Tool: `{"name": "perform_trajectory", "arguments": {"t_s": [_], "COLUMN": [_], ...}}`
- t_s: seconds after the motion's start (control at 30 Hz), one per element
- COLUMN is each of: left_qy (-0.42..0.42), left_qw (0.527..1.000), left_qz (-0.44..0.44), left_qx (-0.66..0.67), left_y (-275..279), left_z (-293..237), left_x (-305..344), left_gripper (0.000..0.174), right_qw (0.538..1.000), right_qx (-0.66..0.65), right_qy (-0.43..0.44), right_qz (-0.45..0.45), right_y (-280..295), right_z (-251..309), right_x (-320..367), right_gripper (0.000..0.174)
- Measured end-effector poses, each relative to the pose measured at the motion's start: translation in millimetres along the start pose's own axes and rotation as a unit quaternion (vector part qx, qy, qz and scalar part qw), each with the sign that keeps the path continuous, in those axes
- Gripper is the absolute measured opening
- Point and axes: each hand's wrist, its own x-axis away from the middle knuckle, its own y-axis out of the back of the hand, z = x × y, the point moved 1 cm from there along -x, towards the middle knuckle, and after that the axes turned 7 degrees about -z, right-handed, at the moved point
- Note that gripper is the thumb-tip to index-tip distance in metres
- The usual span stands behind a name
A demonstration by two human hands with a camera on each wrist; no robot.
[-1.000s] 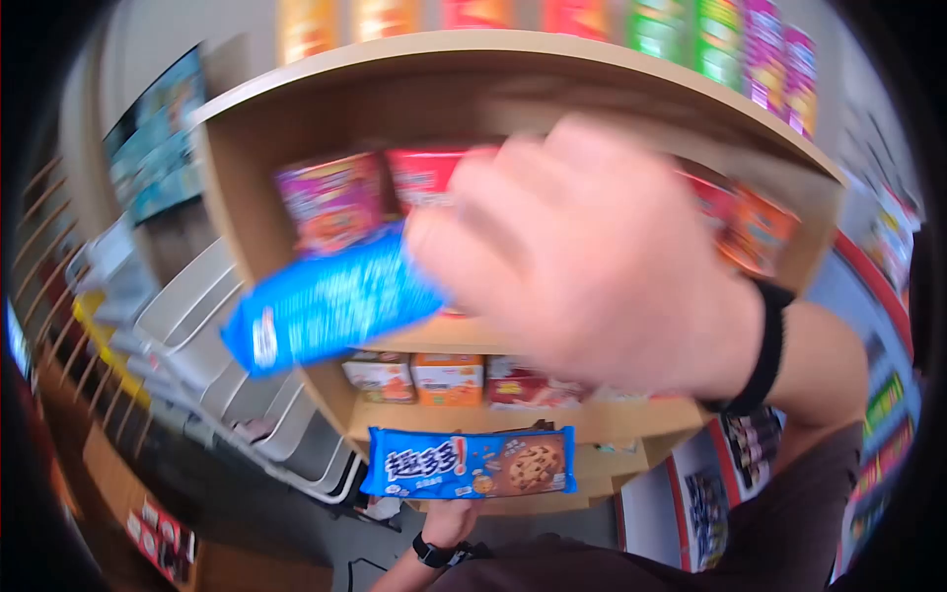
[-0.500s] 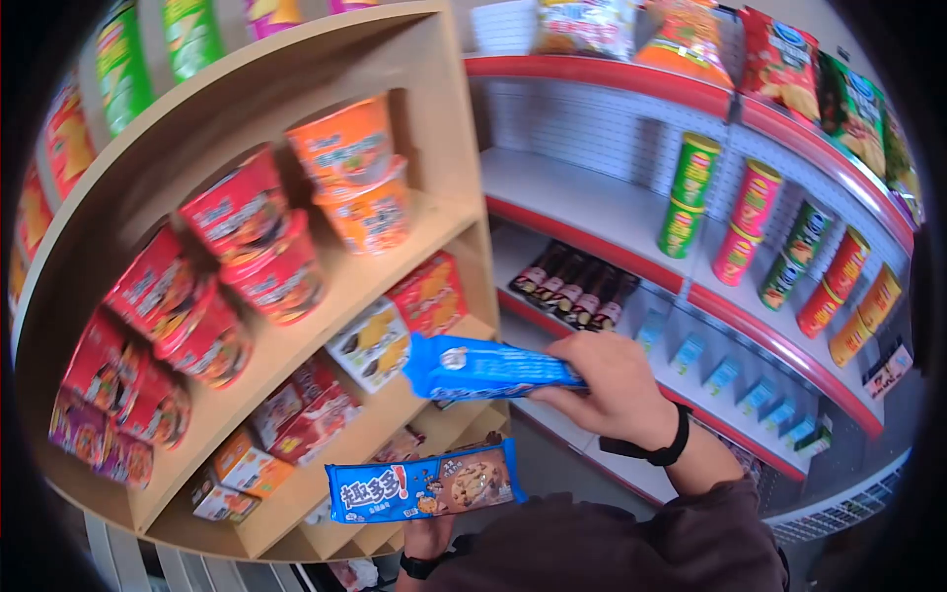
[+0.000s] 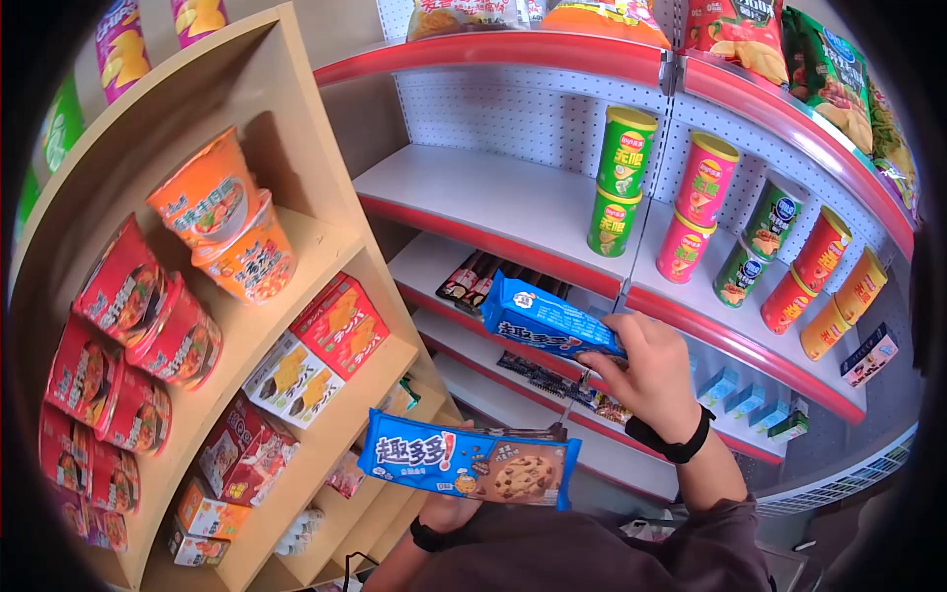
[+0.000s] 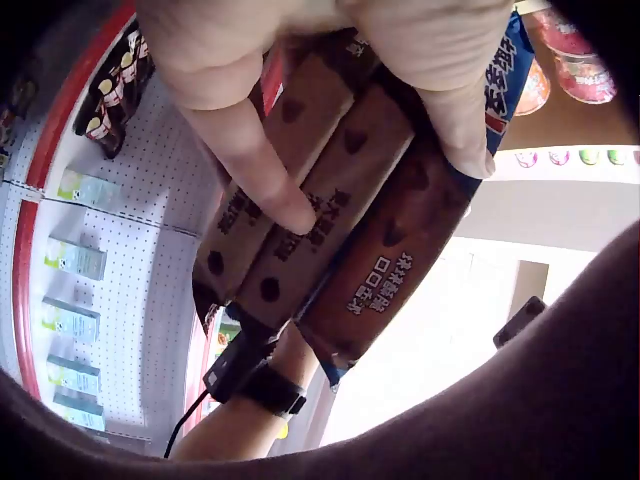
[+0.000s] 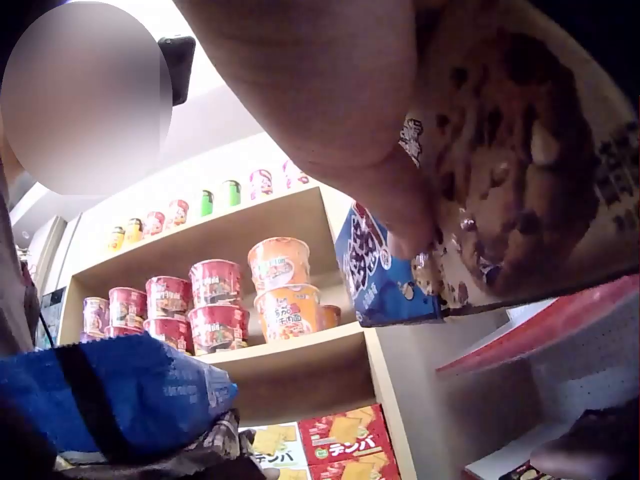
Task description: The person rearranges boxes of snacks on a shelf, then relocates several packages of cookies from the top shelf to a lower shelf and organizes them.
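My right hand [image 3: 651, 375] grips one end of a blue cookie pack [image 3: 547, 321], which tilts in front of the metal shelving. The right wrist view shows this pack's printed cookie [image 5: 520, 170] close up, with the thumb pressed to it. Lower down, my left hand [image 3: 449, 511] holds a stack of cookie packs, the top one a blue cookie pack [image 3: 414, 454] with a large cookie picture facing up. In the left wrist view, left fingers [image 4: 265, 180] curl over the brown sides of the stacked packs [image 4: 345, 220]. Most of the left hand is hidden under the stack in the head view.
At left stands a wooden shelf [image 3: 321, 242] with noodle cups [image 3: 247, 257] and boxed snacks [image 3: 340, 326]. White metal shelving [image 3: 473, 178] with red edges carries chip cans [image 3: 617, 222], bagged snacks [image 3: 730, 39], dark packs [image 3: 469, 281] and small light-blue boxes [image 3: 720, 385]. A wire basket [image 3: 838, 474] sits low right.
The head view has swung right, from the wooden shelf to the metal shelving. My right hand has come down and away with its cookie pack; the left still holds its stack.
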Motion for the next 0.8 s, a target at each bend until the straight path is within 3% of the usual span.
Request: {"name": "perform_trajectory", "arguments": {"t_s": [0.1,0.27,0.4,0.63,0.77,0.8], "left_qy": [0.054,0.108,0.104,0.185,0.186,0.181], "left_qw": [0.998,0.991,0.990,0.969,0.965,0.966], "left_qz": [-0.009,0.061,0.083,0.158,0.177,0.175], "left_qx": [0.006,0.056,0.036,0.044,0.057,0.053], "left_y": [-2.5,0.3,9.1,35.3,45.2,50.8], "left_z": [-0.2,-8.8,-21.8,-36.7,-34.7,-30.3], "left_x": [-25.0,-80.0,-121.0,-183.9,-203.4,-206.8], "left_gripper": [0.108,0.122,0.120,0.118,0.115,0.115], "right_qw": [1.000,0.998,0.994,0.984,0.966,0.950], "right_qx": [0.007,0.027,0.089,0.179,0.226,0.236], "right_qy": [-0.003,0.032,0.047,-0.009,-0.096,-0.140], "right_qz": [-0.008,-0.041,-0.050,-0.021,0.075,0.151], "right_y": [-13.2,-52.2,-103.9,-192.0,-224.2,-225.8], "right_z": [-4.2,-6.6,-20.9,-79.8,-121.1,-125.4], "right_x": [-20.3,-81.8,-139.5,-202.8,-218.9,-223.7], "right_gripper": [0.037,0.036,0.035,0.040,0.038,0.032]}}
